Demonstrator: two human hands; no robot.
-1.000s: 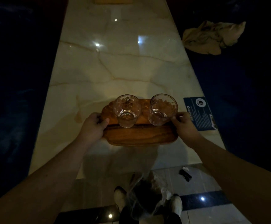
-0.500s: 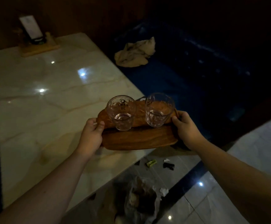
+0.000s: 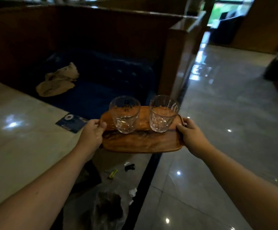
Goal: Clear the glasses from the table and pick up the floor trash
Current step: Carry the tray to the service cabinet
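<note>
Where hands (image 3: 91,133) grip, the tray (image 3: 141,143) edges hide.

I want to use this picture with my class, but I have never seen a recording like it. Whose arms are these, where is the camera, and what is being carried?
No machine here: a person wears a camera on the head, looking down at both bare arms. The left hand and right hand grip the ends of an oval brown wooden tray carrying two clear drinking glasses. On the left is a pale marble table with a dark blue card. Small scraps of trash lie on the floor below.
</note>
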